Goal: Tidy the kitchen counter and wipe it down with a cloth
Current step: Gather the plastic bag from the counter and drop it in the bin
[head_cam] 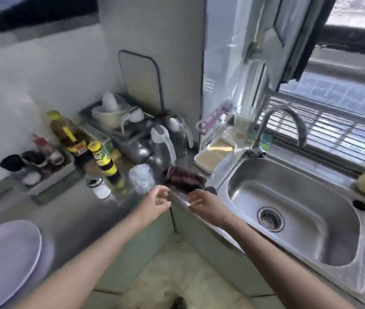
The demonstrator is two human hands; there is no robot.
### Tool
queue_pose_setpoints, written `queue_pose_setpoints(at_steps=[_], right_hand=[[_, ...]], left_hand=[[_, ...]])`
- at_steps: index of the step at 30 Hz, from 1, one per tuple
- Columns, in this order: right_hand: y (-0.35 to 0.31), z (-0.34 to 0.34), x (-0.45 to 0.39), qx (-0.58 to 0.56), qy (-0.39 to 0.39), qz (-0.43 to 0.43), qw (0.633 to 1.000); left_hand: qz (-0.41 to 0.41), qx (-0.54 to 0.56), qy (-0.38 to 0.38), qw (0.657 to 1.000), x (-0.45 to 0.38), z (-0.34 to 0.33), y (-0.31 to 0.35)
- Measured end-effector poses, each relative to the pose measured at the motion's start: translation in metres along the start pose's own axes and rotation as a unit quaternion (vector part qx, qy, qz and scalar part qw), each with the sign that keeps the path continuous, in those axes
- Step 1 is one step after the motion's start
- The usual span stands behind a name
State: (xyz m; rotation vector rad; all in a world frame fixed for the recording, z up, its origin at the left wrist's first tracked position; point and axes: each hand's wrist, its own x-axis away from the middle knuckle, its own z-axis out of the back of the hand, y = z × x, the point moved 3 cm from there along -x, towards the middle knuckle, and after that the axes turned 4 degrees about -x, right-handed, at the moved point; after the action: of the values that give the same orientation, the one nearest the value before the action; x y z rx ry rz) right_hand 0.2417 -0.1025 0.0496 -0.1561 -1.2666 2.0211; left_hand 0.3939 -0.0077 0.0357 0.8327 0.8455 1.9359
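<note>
A dark maroon cloth point(186, 180) lies crumpled on the steel counter point(70, 221) at the corner, just left of the sink point(293, 210). My left hand point(156, 200) hovers just in front of the cloth, fingers spread and empty. My right hand point(201, 202) is beside it at the counter's front edge, fingers apart and holding nothing. Both hands are a short way from the cloth and not touching it. The picture is blurred.
Sauce bottles point(103, 159), a small white jar point(100, 187) and a clear plastic container point(141, 177) stand left of the cloth. Behind are two kettles point(166, 143), a dish rack point(114, 117), a condiment tray point(38, 168) and a tap point(282, 126). A white plate point(5, 259) sits at near left.
</note>
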Motion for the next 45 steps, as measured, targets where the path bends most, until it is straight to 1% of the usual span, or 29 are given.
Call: queue_pose_setpoints(at_steps=[3,4,7,10,14,16,20,21,23,24,25,26,27,29,31,33,34,36,37,39,42,45], right_hand=[[-0.017,-0.038,-0.054,-0.003,-0.016,-0.016,1.000],[-0.019,-0.048,-0.067,-0.006,-0.019,-0.024,1.000],[-0.016,-0.067,-0.094,-0.011,-0.020,-0.048,0.999],[-0.003,-0.074,-0.111,-0.030,-0.011,-0.054,0.998],[0.013,-0.075,-0.124,-0.040,0.010,-0.058,0.997],[0.019,-0.075,-0.128,-0.049,0.019,-0.060,0.997],[0.023,-0.075,-0.129,-0.054,0.019,-0.067,0.996],[0.023,-0.075,-0.128,-0.057,0.017,-0.071,0.996],[0.019,-0.073,-0.125,-0.068,0.013,-0.071,0.995],[0.017,-0.071,-0.123,-0.075,0.015,-0.066,0.995],[0.014,-0.067,-0.121,-0.094,0.019,-0.061,0.994],[0.009,-0.062,-0.118,-0.137,0.023,-0.058,0.989],[0.005,-0.056,-0.115,-0.204,0.027,-0.063,0.976],[-0.002,-0.043,-0.108,-0.357,0.023,-0.085,0.930],[-0.004,-0.033,-0.101,-0.449,0.005,-0.109,0.887],[-0.001,-0.026,-0.090,-0.498,0.010,-0.117,0.860],[0.002,-0.019,-0.081,-0.506,0.038,-0.117,0.854],[0.014,-0.002,-0.060,-0.499,0.122,-0.113,0.851],[0.022,0.009,-0.047,-0.483,0.160,-0.116,0.853],[0.040,0.027,-0.016,-0.450,0.205,-0.126,0.860],[0.075,0.051,0.042,-0.402,0.266,-0.146,0.864],[0.125,0.070,0.119,-0.348,0.352,-0.192,0.847]], left_hand=[[0.028,-0.066,0.083,0.994,-0.032,0.050,-0.046],[0.030,-0.095,0.095,0.991,-0.044,0.062,-0.056],[0.054,-0.155,0.074,0.984,-0.083,0.081,-0.083],[0.050,-0.178,0.034,0.982,-0.121,0.078,-0.103],[0.077,-0.153,-0.023,0.985,-0.152,0.062,-0.122],[0.095,-0.161,-0.039,0.982,-0.159,0.052,-0.132],[0.084,-0.213,0.015,0.973,-0.160,0.039,-0.146],[0.089,-0.204,0.030,0.975,-0.158,0.037,-0.146],[0.115,-0.141,0.059,0.982,-0.153,0.038,-0.137],[0.115,-0.105,0.060,0.986,-0.152,0.040,-0.128],[0.101,-0.059,0.045,0.992,-0.148,0.041,-0.115],[0.079,-0.004,0.015,0.997,-0.143,0.042,-0.098],[0.057,0.054,-0.026,0.997,-0.135,0.041,-0.080],[0.014,0.124,-0.098,0.987,-0.122,0.039,-0.044],[-0.016,0.131,-0.139,0.981,-0.114,0.031,-0.019],[-0.043,0.080,-0.149,0.985,-0.110,0.017,0.002],[-0.061,0.047,-0.152,0.985,-0.107,0.004,0.014],[-0.089,0.004,-0.173,0.981,-0.098,-0.023,0.038],[-0.099,-0.006,-0.193,0.976,-0.093,-0.038,0.047],[-0.113,-0.014,-0.241,0.964,-0.081,-0.067,0.062],[-0.157,-0.064,-0.318,0.933,-0.058,-0.114,0.080],[-0.189,-0.113,-0.387,0.895,-0.027,-0.170,0.099]])
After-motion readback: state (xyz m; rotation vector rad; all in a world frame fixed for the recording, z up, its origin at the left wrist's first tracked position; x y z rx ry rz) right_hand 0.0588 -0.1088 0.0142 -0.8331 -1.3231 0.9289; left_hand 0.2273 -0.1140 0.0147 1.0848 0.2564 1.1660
